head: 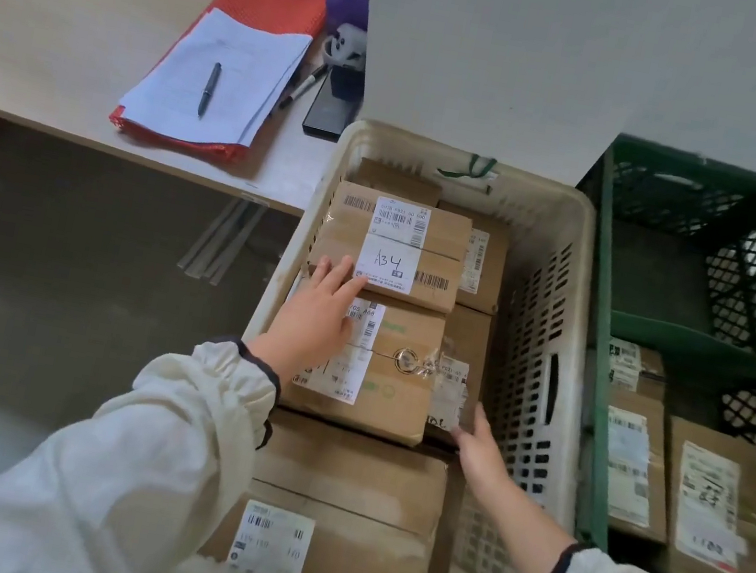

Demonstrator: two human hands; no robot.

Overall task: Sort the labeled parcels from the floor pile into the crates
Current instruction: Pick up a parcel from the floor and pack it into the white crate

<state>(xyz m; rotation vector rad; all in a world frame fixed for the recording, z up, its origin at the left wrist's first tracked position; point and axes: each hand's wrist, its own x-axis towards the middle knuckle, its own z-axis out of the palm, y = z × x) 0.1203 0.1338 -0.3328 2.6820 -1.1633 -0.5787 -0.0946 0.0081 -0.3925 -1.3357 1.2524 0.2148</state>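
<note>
Middle parcel (406, 342) in beige crate (545, 245): stiff taped cardboard, likely light; grip 2 opposite edges. Left hand (314, 320) flat on top; right hand (481, 451) straight-fingered at corner, gripping nothing.

The worktop (62, 3) at ten o'clock bears a red mesh folder (274, 3), marker (303, 87) and black case (328, 112) — at four o'clock, beige crate (542, 315) and green crate (669, 340) hold parcels (339, 239).

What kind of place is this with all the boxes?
Probably a parcel sorting room: labelled brown cardboard parcels fill a beige plastic crate, more lie in a green plastic crate.
</note>
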